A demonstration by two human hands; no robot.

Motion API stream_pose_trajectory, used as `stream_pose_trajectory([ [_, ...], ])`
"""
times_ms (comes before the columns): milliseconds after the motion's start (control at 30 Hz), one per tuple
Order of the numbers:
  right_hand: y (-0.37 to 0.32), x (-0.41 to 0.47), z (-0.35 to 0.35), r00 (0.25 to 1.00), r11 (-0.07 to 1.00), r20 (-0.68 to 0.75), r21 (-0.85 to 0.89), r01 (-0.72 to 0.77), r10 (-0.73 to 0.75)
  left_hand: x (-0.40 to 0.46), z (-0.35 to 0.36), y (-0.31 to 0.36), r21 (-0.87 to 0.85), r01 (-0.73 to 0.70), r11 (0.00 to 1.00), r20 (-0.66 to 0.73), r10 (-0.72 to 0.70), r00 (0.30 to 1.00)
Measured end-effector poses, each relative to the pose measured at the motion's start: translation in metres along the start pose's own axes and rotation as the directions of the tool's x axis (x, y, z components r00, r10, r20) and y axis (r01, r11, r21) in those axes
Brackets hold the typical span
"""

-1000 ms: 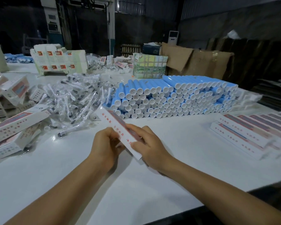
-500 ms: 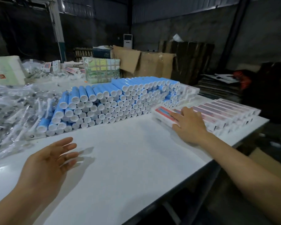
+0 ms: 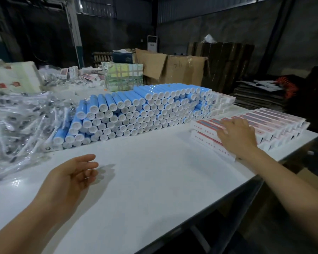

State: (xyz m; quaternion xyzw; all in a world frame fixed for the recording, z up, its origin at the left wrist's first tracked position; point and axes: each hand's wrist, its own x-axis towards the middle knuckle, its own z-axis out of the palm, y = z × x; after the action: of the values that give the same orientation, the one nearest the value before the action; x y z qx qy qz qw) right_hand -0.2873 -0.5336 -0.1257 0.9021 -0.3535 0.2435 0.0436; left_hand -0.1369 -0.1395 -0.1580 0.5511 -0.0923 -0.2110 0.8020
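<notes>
White glossy bench, slick, far side crowded. Stacked blue tubes, round white caps facing out. Crinkly clear bags heaped left, cut off by the frame. Flat white boxes in rows at right, red print too blurred to read. Right grip spread flat on the boxes, near end. Left grip relaxed, spread, holding nothing, over the bench.

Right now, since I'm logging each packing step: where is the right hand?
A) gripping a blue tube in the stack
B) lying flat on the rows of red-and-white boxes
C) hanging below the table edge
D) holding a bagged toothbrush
B: the right hand lies with fingers spread on top of the red-and-white boxes, apart from the blue tubes.
</notes>
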Motion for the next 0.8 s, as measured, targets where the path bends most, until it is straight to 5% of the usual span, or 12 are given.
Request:
stream_pose_trajectory([
  [100,-0.034,0.003,-0.017,0.985,0.956,-0.168,0.279,0.085,-0.039,-0.002,0.003,-0.001,0.098,-0.022,0.995,-0.054,0.028,0.998],
  [300,-0.139,-0.009,-0.043,0.92,0.726,-0.305,0.57,0.384,-0.248,-0.001,0.005,-0.002,0.135,-0.036,0.99,-0.074,0.047,0.996],
  [400,-0.191,-0.033,-0.033,0.864,0.62,-0.242,0.613,0.489,-0.442,-0.007,0.01,0.002,0.079,-0.017,0.997,-0.079,0.023,0.997],
  [567,-0.241,-0.075,0.006,0.642,0.511,-0.07,0.544,0.666,-0.763,-0.014,0.012,0.007,0.053,-0.029,0.998,-0.082,0.033,0.996],
  [800,-0.244,-0.086,0.035,0.591,0.491,-0.019,0.534,0.688,-0.806,-0.009,0.007,0.005,0.066,-0.016,0.998,-0.035,0.018,0.999],
])
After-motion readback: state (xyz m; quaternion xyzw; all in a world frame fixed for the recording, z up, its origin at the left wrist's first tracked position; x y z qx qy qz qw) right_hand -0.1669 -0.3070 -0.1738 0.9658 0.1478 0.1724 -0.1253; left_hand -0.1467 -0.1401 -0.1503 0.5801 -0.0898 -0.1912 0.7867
